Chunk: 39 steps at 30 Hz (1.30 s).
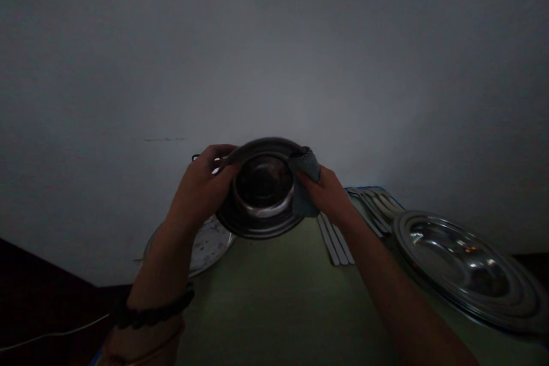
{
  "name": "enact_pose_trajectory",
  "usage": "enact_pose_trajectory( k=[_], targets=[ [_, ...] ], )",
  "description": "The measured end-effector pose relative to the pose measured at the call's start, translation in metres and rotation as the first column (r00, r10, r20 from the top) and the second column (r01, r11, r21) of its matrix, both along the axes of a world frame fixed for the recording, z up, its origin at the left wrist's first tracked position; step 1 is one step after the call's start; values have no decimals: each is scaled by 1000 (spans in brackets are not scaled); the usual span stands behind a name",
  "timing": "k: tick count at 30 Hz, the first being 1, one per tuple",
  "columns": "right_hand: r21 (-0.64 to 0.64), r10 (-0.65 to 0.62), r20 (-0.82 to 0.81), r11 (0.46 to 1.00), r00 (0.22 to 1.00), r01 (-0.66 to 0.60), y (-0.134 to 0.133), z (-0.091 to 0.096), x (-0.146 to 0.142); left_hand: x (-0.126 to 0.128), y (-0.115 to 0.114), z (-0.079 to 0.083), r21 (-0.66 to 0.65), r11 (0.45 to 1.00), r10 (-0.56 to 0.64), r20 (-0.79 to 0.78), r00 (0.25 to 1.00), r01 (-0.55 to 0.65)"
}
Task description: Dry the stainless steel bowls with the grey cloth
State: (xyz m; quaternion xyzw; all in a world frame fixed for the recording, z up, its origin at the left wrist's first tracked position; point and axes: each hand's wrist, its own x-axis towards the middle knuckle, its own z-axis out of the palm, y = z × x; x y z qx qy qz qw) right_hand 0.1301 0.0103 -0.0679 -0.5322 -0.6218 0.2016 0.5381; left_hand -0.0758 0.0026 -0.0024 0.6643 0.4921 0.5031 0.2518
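Left hand (206, 186) pinching the left rim of a deep metal plate (263, 180) between thumb and fingers, right hand (325, 187) closed on a grey cloth (305, 206) over the right rim, plate held above the green table (270, 309) near its far edge, stacked plates (463, 266) along its right edge.

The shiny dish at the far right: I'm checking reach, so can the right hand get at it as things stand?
Probably not without freeing itself first: the right hand holds a gray cloth against the raised metal dish. Otherwise the way looks free; nothing visible covers the shiny dish.
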Motion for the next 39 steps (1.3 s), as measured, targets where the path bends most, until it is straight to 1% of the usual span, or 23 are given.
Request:
enact_pose_trajectory(
  k=[1, 2, 3, 5, 8, 13, 15, 16, 17, 19, 21, 22, 24, 26, 27, 29, 31, 32, 34, 35, 36, 37, 39],
  targets=[
    [13, 7, 112, 1000, 994, -9, -3, 5, 3, 0, -1, 0, 68, 998, 12, -126, 992, -4],
    [21, 21, 206, 999, 978, -26, -6, 9, 5, 1, -3, -1, 120, 993, 5, -235, 972, 24],
    [26, 33, 276, 999, 960, -41, -8, 13, 6, 2, -4, -1, 141, 988, -21, -311, 950, 68],
    [32, 43, 352, 998, 935, -58, -13, 16, 4, 2, -4, -3, 127, 982, -81, -399, 914, 142],
    [57, 0, 379, 998, 926, -23, -17, 16, -1, -1, 0, -6, 71, 975, -164, -420, 892, 213],
    [37, -43, 421, 999, 906, 30, -21, 17, -9, -6, 4, -5, 50, 975, -179, -413, 893, 218],
    [53, -59, 438, 998, 897, 39, -20, 18, -9, -5, 3, -4, 39, 971, -203, -382, 901, 235],
    [68, -76, 434, 996, 898, 51, -19, 17, -9, -4, 2, -3, 39, 973, -197, -364, 911, 226],
    [82, -100, 414, 994, 905, 72, -17, 16, -8, -4, 2, -3, 51, 980, -164, -340, 926, 192],
    [102, -162, 330, 986, 930, 135, -14, 12, -8, -4, 2, -3, 112, 992, -29, -256, 966, 59],
    [89, -210, 221, 977, 953, 194, -10, 5, -11, -5, 2, -5, 189, 976, 127, -100, 987, -106],
    [73, -222, 171, 974, 960, 212, -9, 1, -14, -5, 3, -7, 216, 960, 188, -13, 982, -180],
    [42, -216, 98, 976, 972, 212, -7, -6, -19, -6, 3, -10, 246, 930, 256, 104, 961, -274],
    [32, -209, 79, 978, 975, 207, -5, -9, -22, -6, 3, -11, 266, 918, 273, 120, 954, -296],
    [37, -206, 95, 978, 974, 203, -5, -9, -21, -6, 3, -11, 273, 915, 279, 103, 955, -297],
    [59, -203, 176, 979, 963, 196, -5, -6, -15, -7, 4, -10, 257, 927, 274, 30, 961, -272],
    [82, -183, 286, 983, 941, 166, -6, 0, -5, -9, 5, -8, 196, 963, 211, -125, 970, -184],
    [87, -156, 341, 987, 927, 134, -8, 4, 0, -10, 5, -7, 152, 982, 147, -226, 963, -114],
    [76, -91, 433, 995, 897, 64, -11, 11, 7, -11, 5, -7, 56, 998, -16, -417, 909, 43],
    [65, -63, 462, 997, 885, 37, -13, 13, 9, -12, 5, -7, 26, 995, -70, -481, 874, 94],
    [58, -45, 478, 998, 877, 20, -14, 15, 10, -12, 5, -7, 17, 992, -96, -526, 845, 123],
    [55, -39, 488, 998, 872, 14, -16, 17, 11, -12, 5, -7, 21, 991, -97, -563, 821, 132],
    [57, -43, 505, 998, 862, 16, -18, 19, 11, -12, 4, -8, 46, 992, -63, -626, 777, 118]
  ],
)
